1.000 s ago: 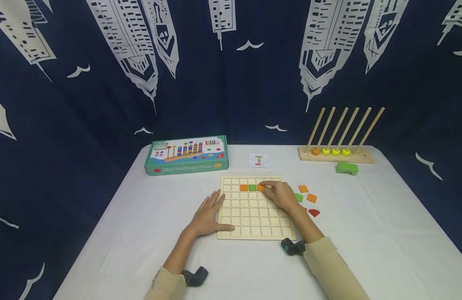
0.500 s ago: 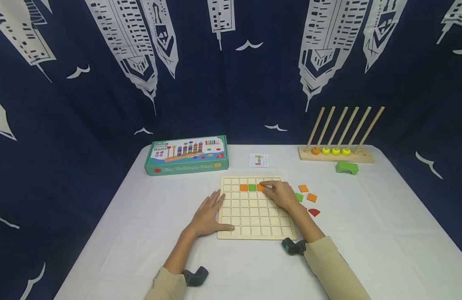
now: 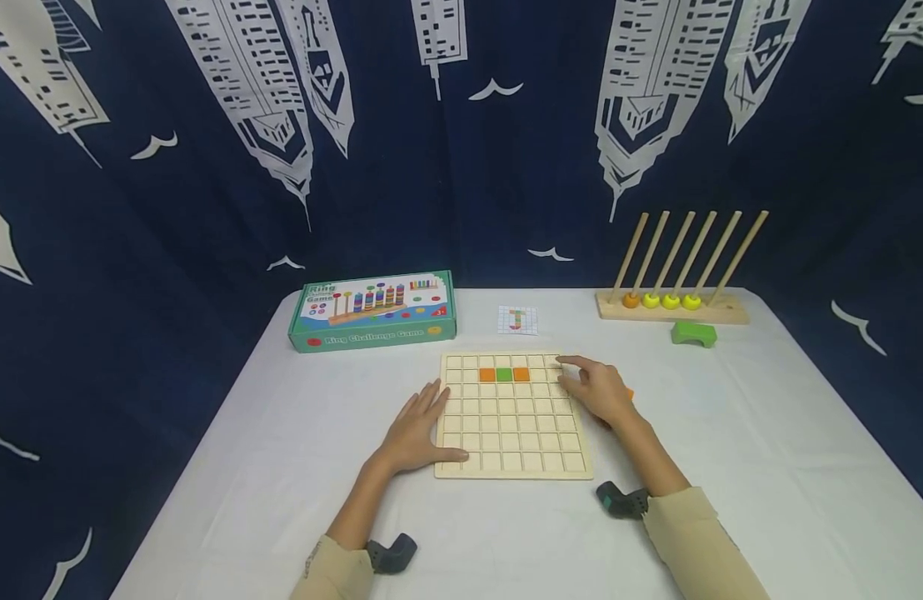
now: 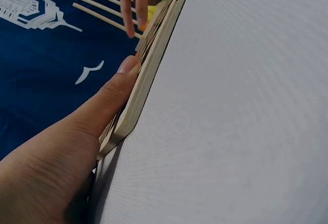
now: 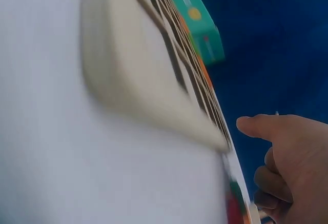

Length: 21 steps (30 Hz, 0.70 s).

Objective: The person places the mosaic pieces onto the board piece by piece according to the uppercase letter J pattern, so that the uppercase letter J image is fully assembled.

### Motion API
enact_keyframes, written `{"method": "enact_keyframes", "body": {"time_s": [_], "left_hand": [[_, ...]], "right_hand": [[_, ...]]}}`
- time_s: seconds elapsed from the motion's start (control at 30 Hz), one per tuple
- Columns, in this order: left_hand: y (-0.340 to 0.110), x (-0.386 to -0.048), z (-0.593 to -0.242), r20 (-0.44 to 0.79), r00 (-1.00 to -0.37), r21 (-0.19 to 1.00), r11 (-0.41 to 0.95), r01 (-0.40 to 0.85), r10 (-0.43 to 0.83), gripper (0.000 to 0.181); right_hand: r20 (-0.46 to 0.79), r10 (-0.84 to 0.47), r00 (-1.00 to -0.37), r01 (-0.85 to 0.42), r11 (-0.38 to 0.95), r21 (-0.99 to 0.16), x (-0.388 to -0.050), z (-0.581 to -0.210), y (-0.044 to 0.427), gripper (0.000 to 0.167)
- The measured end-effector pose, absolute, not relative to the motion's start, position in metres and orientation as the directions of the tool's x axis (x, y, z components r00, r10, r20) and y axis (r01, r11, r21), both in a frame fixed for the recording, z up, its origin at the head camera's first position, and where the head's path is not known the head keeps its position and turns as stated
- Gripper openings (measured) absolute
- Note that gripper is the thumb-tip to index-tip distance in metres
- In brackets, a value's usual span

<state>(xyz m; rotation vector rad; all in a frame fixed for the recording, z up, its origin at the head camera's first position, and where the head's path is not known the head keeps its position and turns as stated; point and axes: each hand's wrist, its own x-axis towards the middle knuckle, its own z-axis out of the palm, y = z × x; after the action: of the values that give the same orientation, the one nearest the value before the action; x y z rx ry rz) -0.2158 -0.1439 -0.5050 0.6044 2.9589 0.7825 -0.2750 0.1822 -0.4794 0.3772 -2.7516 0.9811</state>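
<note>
Right now the main risk, I'd say, is a bump: my right hand (image 3: 598, 393) hangs low at the right side of the wooden board (image 3: 510, 423), and a fingertip catching the rim could push the board round. If my left hand (image 3: 412, 437) bears down too lightly, the board could turn on the table (image 3: 266, 500), and the row of tiles might hop out of its cells. That row lies in the second line from the far edge: an orange tile (image 3: 487, 375), a green tile (image 3: 504, 375) and another orange tile (image 3: 521, 375), side by side; I can't tell how snugly they sit. A careless sweep of my right wrist could also scatter the loose pieces, of which one orange corner (image 3: 631, 393) peeks out past my hand. As for the hands, they are well apart. My left has its fingers spread along the board's left edge, thumb stretched over the near corner, touching but not gripping. My right keeps a clear gap between thumb and forefinger, its other fingers bent, and I see nothing held there; whether it touches the board I can't tell.
</note>
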Motion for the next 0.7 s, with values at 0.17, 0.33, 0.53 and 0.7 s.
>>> {"method": "enact_keyframes", "body": {"time_s": [0.17, 0.33, 0.53, 0.7], "left_hand": [[-0.144, -0.217, -0.504, 0.075, -0.924, 0.480, 0.799, 0.363, 0.375, 0.117], [-0.145, -0.216, -0.505, 0.078, -0.925, 0.481, 0.799, 0.361, 0.371, 0.117], [-0.144, -0.216, -0.506, 0.073, -0.925, 0.487, 0.796, 0.360, 0.373, 0.117], [-0.144, -0.216, -0.504, 0.081, -0.924, 0.488, 0.793, 0.364, 0.374, 0.115]], "right_hand": [[0.259, -0.104, -0.960, -0.234, 0.804, -0.546, -0.275, -0.482, 0.213, 0.039], [0.221, -0.050, -0.974, -0.165, 0.825, -0.540, -0.272, -0.482, 0.231, 0.043], [0.150, -0.045, -0.988, -0.119, 0.836, -0.535, -0.268, -0.482, 0.241, 0.044], [0.142, -0.064, -0.988, -0.129, 0.848, -0.514, -0.267, -0.485, 0.247, 0.038]]}}
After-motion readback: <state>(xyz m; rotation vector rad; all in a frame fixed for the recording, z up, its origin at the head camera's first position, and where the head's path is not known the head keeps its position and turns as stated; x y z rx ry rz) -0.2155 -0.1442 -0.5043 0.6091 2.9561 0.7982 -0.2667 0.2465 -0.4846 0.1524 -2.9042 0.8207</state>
